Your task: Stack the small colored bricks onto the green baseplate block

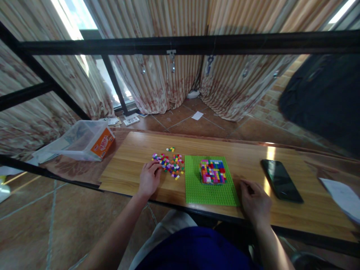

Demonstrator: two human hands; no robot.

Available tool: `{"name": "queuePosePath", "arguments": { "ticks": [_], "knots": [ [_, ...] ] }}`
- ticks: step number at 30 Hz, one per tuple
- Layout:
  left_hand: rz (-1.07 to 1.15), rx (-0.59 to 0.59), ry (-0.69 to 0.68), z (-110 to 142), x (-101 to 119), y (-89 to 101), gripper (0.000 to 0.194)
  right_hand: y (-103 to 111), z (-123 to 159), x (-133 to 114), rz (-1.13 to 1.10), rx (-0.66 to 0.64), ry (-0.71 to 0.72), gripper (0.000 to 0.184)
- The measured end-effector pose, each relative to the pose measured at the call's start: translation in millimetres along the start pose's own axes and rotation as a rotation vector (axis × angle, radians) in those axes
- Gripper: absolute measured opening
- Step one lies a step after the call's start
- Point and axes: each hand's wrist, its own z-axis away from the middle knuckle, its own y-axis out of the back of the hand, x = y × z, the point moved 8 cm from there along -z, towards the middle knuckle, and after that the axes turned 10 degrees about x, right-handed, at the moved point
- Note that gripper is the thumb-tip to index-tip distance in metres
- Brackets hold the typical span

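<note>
Your left hand (149, 179) could scatter the loose bricks (168, 165) by brushing sideways, your right hand (256, 203) jog the green board (195, 191) by drifting; both grips: cannot tell.

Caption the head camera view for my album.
Left hand at loose toy bricks, right hand beside a green baseplate bearing a multicoloured brick block.
</note>
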Motion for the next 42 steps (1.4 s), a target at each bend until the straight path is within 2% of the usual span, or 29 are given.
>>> {"name": "queuePosePath", "arguments": {
  "ticks": [9, 14, 20, 27, 36, 42],
  "knots": [
    [0.073, 0.035, 0.030, -0.3, -6.5, 2.9, 0.025, -1.5, 0.7, 0.0, -0.005, -0.006, 0.025, 0.044],
    [0.016, -0.009, -0.048, 1.9, 1.7, -2.1, 0.030, -1.3, 0.1, 0.1, -0.001, -0.011, 0.002, 0.044],
    [-0.070, -0.036, -0.082, -0.1, 10.2, -10.3, 0.025, -0.5, -0.6, -2.0, 0.006, -0.007, -0.005, 0.043],
    [-0.110, -0.008, -0.101, -2.8, 17.6, -8.2, 0.015, 0.0, -0.1, -3.8, -0.001, -0.018, -0.009, 0.041],
    [-0.192, -0.082, -0.131, -5.6, 21.5, -12.9, 0.017, 1.1, -0.4, -6.8, -0.018, -0.005, 0.013, 0.040],
    [-0.146, -0.056, -0.120, -7.0, 25.2, -10.0, 0.014, 0.7, -0.1, -6.6, -0.024, 0.010, 0.028, 0.039]
  ]
}}
